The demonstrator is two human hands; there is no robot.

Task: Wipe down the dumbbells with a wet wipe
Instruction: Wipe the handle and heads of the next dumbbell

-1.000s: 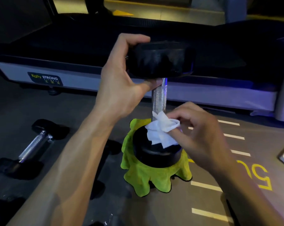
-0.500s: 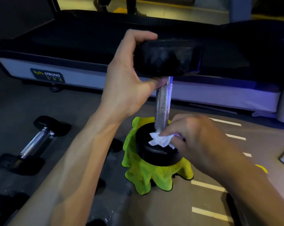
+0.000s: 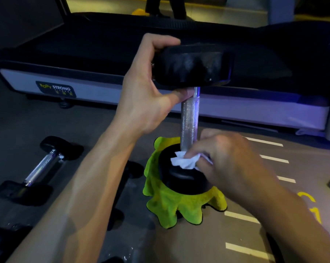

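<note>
The dumbbell (image 3: 189, 114) is standing upright on its lower head, which is resting on a green cloth (image 3: 171, 207) on the floor. The left hand (image 3: 147, 95) is clasping the upper head, thumb tucked beneath it against the handle. Below that grip, the right hand (image 3: 230, 164) is pinching a wet wipe (image 3: 185, 161) against the lower head, right at the handle's foot. If the upper grip is loosening, the weight is likely tipping off the soft cloth. Left of the hands, another dumbbell (image 3: 40, 168) is lying flat. Beyond, a treadmill (image 3: 103, 86) is bearing a "BODY STRONG" label.
</note>
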